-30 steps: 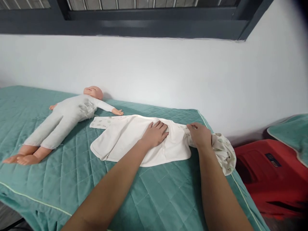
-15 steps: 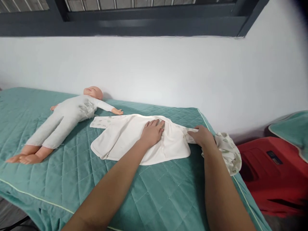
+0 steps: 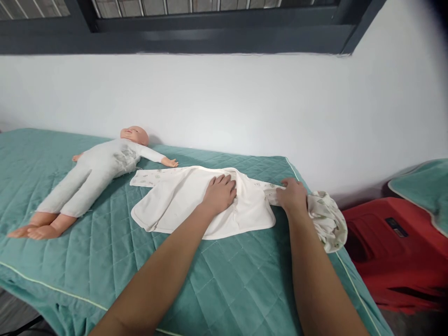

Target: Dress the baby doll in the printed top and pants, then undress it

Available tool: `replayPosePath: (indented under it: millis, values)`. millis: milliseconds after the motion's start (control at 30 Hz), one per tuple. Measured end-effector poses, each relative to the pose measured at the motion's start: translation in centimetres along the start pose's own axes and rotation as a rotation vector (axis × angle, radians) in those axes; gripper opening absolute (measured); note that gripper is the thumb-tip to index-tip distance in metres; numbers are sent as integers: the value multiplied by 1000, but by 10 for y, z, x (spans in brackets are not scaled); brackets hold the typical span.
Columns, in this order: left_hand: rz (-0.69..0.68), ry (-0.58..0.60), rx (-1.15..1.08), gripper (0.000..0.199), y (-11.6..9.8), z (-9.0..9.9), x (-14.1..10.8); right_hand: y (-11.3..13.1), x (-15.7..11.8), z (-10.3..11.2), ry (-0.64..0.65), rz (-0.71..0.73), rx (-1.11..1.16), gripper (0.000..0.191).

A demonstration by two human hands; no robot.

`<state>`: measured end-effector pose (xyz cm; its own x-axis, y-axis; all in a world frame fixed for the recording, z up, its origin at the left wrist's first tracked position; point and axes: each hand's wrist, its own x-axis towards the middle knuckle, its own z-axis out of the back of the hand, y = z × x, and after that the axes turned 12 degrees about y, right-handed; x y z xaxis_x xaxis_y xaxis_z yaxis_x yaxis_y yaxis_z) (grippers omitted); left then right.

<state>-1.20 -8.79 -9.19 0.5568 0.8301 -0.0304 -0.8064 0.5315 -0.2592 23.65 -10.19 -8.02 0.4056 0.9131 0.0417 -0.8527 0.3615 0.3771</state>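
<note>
A doll (image 3: 107, 156) is laid on its back at the left of the green bedcover (image 3: 84, 252). Beside it, a white shirt (image 3: 185, 200) is spread, its sleeves stretched to either side. The shirt's middle is covered by the left hand (image 3: 221, 193) — laid flat, nothing gripped. The far sleeve's end is touched by the right hand (image 3: 293, 196) — whether it is pinched cannot be told. Farther right, a crumpled patterned cloth (image 3: 327, 221) is seen near a red chair (image 3: 395, 252).

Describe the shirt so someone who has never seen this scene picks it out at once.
Against the white wall lies a green quilt. On it, right of the doll, the shirt lies under the left hand. Unlike the crumpled bundle further right, it is spread out, plain white with printed sleeves.
</note>
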Motion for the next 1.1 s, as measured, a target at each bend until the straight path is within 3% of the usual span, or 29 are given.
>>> replayPosePath:
  millis: [100,167,267,433,567,700,867,967,1100]
  values:
    - [-9,40,27,51,0,-1,-1,5,-1,2,-122,91,35,37]
    - [-5,53,33,54,0,-2,-1,12,-4,1,-138,155,139,34]
    - [0,59,35,56,-1,-4,1,25,-9,-7,-17,201,281,30]
    - [-9,56,30,58,0,-4,0,31,-11,-12,218,90,129,25]
    - [-20,58,17,64,0,-2,-1,25,-8,-6,209,32,110,26]
    - [-18,70,31,63,-1,-2,-1,31,-13,-6,186,102,195,29]
    - [12,82,50,59,-5,-1,-2,43,-22,-8,272,172,216,31]
    - [41,68,30,60,-7,-1,-3,48,-28,-3,349,221,378,35]
    - [58,51,2,56,-7,-3,-9,61,-49,10,579,379,767,44]
